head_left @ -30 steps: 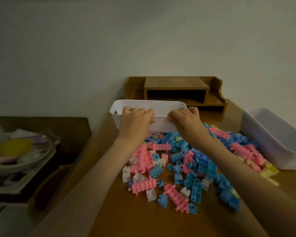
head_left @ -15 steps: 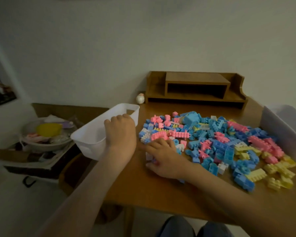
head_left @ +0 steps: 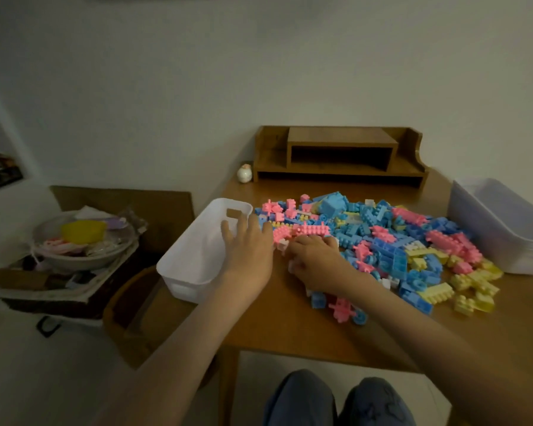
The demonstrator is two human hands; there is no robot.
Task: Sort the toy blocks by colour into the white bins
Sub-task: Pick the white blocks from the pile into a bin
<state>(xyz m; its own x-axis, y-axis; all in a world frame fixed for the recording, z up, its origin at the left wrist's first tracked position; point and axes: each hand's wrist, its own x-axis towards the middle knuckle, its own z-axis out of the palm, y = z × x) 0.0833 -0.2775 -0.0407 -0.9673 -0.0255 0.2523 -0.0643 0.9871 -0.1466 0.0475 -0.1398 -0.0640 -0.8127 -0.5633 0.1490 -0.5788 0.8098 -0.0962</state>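
Wooden table (head_left: 274, 327) | studded plastic blocks (head_left: 385, 238) heaped | smooth white bin (head_left: 183, 279)

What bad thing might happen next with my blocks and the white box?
The white bin seems to stick out past the left edge of the table; a push from the left hand might tip it off. The pink and blue blocks nearest the front edge lie beside the right forearm and could get swept to the floor.
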